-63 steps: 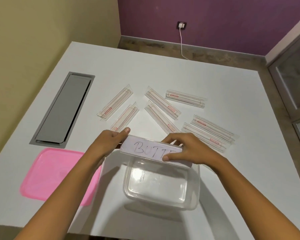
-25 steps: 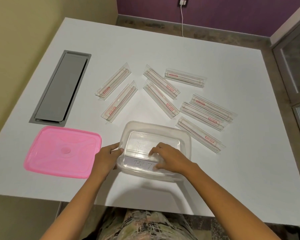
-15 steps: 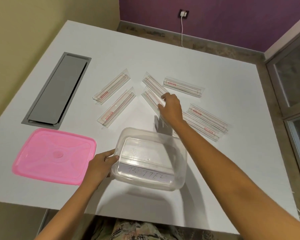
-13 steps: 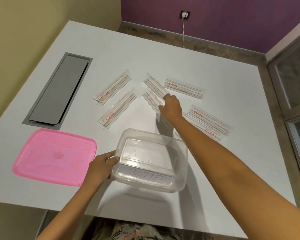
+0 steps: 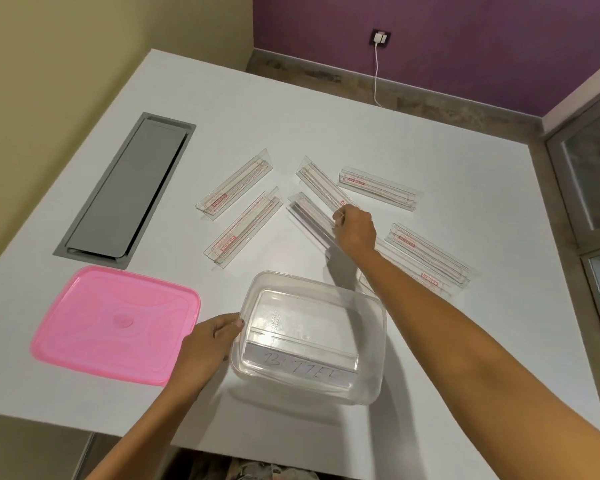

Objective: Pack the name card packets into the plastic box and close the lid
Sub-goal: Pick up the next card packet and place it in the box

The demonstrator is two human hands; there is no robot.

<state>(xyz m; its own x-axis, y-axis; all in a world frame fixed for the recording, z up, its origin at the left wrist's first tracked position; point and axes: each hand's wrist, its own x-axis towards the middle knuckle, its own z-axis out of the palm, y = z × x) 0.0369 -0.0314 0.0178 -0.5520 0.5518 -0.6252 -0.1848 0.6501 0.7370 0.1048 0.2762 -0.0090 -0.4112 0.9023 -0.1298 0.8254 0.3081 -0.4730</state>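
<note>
The clear plastic box sits near the table's front edge with one name card packet labelled in handwriting lying inside at its near wall. My left hand grips the box's left wall. My right hand is closed on the near end of a clear packet in the middle of the table; that packet looks slightly raised and blurred. Several more packets with red print lie around: two to the left, one just behind, others at right. The pink lid lies flat left of the box.
A grey recessed cable hatch is set into the white table at the left. The table's front edge runs just below the box. A wall socket with a white cable is on the purple wall behind.
Both hands set the labelled packet into the box. My right hand then reached forward and closed on a packet in the middle of the table. My left hand stayed on the box.
</note>
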